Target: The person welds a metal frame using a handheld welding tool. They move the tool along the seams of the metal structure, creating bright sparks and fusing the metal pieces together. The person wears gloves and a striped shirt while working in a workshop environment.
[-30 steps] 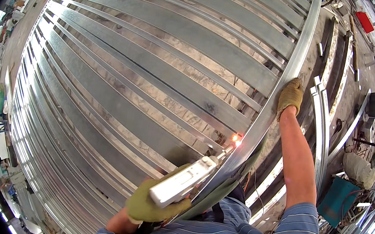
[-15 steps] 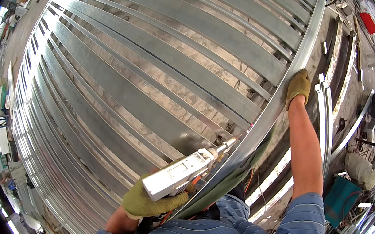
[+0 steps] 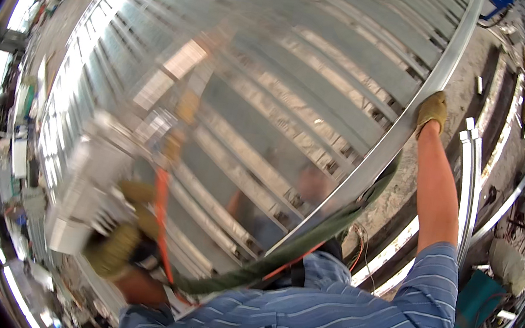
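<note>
Left grip [image 3: 116, 244] wrapped round the handle of a white handheld tool [image 3: 84, 184], well left of the rail [image 3: 390, 143] that edges the slatted metal frame [image 3: 424, 43]; tool smeared by motion blur, so I can't tell where its tip points or how high it sits over the frame. Right grip [image 3: 434, 112] rests on the rail; how tightly its fingers curl, can't tell from here. Main worry from my remote seat: a one-handed hold on a bulky tool. If the wrist droops, I'd expect the body to knock the frame and perhaps mark it. Orange line [image 3: 163, 217] hangs beside the left grip; a wide swing could snag it in a gap or pull it taut. Green cloth [image 3: 293, 258] bunched along the near edge might catch too. Right forearm [image 3: 437, 194] is bare, so a slip along the rail could put skin against the metal edge
</note>
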The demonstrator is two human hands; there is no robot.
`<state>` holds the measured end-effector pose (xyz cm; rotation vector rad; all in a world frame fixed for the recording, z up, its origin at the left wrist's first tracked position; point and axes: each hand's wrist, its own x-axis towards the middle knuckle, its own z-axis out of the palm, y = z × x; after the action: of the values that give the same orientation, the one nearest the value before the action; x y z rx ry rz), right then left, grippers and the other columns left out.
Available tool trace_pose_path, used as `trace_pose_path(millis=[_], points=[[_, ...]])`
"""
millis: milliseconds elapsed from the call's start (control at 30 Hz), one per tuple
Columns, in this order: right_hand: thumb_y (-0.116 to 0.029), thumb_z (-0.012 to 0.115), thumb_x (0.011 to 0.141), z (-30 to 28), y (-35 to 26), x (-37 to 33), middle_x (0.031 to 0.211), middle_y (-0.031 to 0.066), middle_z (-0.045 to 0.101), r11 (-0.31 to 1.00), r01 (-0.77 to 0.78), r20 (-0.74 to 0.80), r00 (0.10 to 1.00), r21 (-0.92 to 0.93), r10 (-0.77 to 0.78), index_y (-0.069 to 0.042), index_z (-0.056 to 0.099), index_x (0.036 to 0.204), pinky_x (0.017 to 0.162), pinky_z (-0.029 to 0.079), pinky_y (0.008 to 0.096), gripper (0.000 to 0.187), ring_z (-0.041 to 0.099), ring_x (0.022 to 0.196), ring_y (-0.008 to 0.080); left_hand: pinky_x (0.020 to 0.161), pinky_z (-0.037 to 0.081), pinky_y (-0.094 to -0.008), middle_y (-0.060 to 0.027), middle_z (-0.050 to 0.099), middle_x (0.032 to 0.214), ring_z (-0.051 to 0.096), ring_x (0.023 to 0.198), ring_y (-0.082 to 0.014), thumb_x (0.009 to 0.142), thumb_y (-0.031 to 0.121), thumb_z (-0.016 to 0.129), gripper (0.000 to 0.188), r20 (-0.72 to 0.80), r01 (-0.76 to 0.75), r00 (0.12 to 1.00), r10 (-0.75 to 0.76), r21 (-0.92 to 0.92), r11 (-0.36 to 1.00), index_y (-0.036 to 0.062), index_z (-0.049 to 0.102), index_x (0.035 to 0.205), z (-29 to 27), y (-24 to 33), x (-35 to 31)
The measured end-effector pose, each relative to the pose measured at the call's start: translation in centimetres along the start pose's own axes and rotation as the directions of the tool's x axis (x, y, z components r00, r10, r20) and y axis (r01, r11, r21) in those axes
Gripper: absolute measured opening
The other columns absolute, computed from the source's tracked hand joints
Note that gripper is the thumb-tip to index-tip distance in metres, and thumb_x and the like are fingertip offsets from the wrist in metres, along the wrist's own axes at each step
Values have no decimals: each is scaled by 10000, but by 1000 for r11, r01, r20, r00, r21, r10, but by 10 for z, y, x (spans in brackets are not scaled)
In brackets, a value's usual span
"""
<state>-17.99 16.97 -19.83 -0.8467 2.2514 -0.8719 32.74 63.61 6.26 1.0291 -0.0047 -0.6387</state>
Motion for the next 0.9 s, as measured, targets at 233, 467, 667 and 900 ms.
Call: trace_pose_path(millis=[233,467,667,900], points=[[-551,521,1141,-48,91,109,1397,193,737,833,481,151,834,273,-531,37,623,1497,1081,535,425,694,708,1241,327,871,612,-316,-248,733,1368,747,1051,-213,1084,248,635,536,565,-790,569,597,173,588,-57,599,1523,-18,148,-52],[-521,824,982,-77,143,-203,1318,194,703,872,-295,614,789,390,-8,33,588,1487,1055,559,489,785,712,1125,356,910,591,-302,-252,686,1466,723,1062,-196,1118,255,598,510,254,-904,270,929,399,154,-52,609,1524,-59,194,-184],[-359,775,1062,-125,176,-173,1028,71,725,601,-514,683,727,612,-74,-156,682,1359,709,570,351,372,670,840,170,944,573,-291,-255,645,1550,703,1072,-181,1146,261,566,492,153,-854,256,954,499,150,-49,619,1525,-110,181,-186],[-381,687,1082,-121,288,-253,1107,159,780,903,-424,781,586,66,218,-61,661,1326,705,644,409,403,786,913,273,817,451,-242,-1,583,999,521,876,-96,1124,264,638,580,273,-557,793,545,-37,829,-24,533,1616,-160,208,-173]])
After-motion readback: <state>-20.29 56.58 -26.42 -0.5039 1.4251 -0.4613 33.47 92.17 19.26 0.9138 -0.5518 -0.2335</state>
